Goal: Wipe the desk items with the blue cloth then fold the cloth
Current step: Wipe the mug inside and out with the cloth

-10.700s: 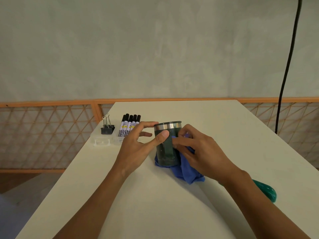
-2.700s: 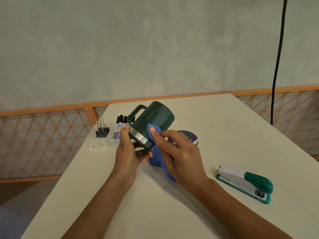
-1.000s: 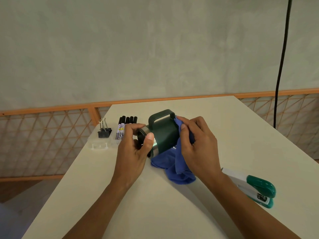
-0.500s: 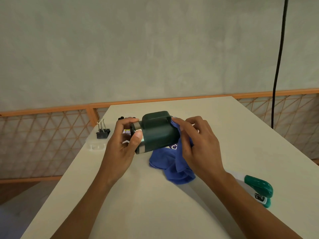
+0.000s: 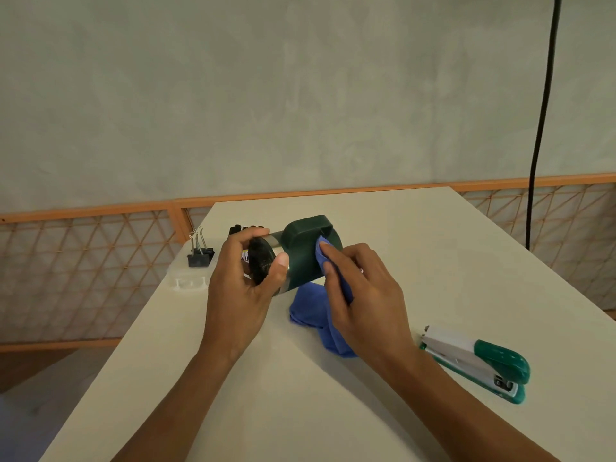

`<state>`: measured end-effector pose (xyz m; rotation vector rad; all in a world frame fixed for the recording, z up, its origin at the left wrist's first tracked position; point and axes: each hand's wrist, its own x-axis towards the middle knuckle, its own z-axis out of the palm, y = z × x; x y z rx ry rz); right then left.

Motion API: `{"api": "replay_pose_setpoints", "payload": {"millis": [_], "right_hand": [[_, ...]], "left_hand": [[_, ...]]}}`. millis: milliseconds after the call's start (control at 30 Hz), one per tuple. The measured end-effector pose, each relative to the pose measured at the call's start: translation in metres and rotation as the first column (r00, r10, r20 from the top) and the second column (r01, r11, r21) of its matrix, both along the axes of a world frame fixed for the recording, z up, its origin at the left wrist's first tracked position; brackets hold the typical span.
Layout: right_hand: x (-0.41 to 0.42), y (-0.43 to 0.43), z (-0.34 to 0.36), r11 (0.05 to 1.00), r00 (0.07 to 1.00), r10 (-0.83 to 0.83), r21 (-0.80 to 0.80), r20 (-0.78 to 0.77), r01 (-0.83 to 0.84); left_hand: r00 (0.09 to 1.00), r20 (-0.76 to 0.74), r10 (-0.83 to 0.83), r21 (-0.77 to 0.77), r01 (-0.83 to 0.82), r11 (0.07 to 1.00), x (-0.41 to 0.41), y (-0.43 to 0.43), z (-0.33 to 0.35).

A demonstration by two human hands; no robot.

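Pale surface [image 5: 416, 261], far edge meets an orange lattice rail [image 5: 83, 271] and a grey plaster wall [image 5: 266, 95]; black cable [image 5: 543, 111] hangs at right. Left hand [image 5: 238, 295] curls round the steel rim of the green mug [image 5: 301, 261], held on its side. Right hand [image 5: 363, 295] grips the blue cloth [image 5: 308, 308], pressing it on the mug; cloth tail lies on the surface. Stapler [image 5: 476, 361] near right; 1 binder clip [image 5: 199, 255] and markers [image 5: 245, 228] far left.

Matt dark green mug [image 5: 301, 261] with a brushed metal rim band, soft blue cloth [image 5: 311, 310], smooth matt cream surface [image 5: 433, 261], glossy green plastic stapler [image 5: 483, 363], rough plaster wall [image 5: 300, 95]
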<state>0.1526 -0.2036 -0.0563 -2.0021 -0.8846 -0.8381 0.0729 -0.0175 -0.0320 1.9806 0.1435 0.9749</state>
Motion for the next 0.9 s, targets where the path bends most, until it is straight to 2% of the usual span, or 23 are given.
{"api": "replay_pose_setpoints", "payload": {"millis": [200, 333, 700, 900], "right_hand": [[-0.004, 0.005, 0.007, 0.993, 0.991, -0.043, 0.102, -0.123, 0.056], [-0.004, 0.007, 0.011, 0.988, 0.981, -0.002, 0.151, -0.196, 0.032], [-0.007, 0.01, 0.004, 0.994, 0.969, -0.012, 0.102, -0.248, 0.039], [-0.008, 0.008, 0.002, 0.996, 0.982, -0.016, 0.078, -0.189, 0.032]], "left_hand": [[0.999, 0.033, -0.001, 0.12, -0.003, 0.993, -0.003, -0.014, -0.001], [0.998, 0.058, 0.007, 0.153, -0.016, 0.988, -0.002, -0.018, -0.003], [0.997, 0.064, 0.044, -0.049, -0.041, 0.998, 0.002, -0.016, -0.007], [0.997, 0.058, 0.044, -0.1, -0.038, 0.994, 0.003, -0.012, -0.006]]}}
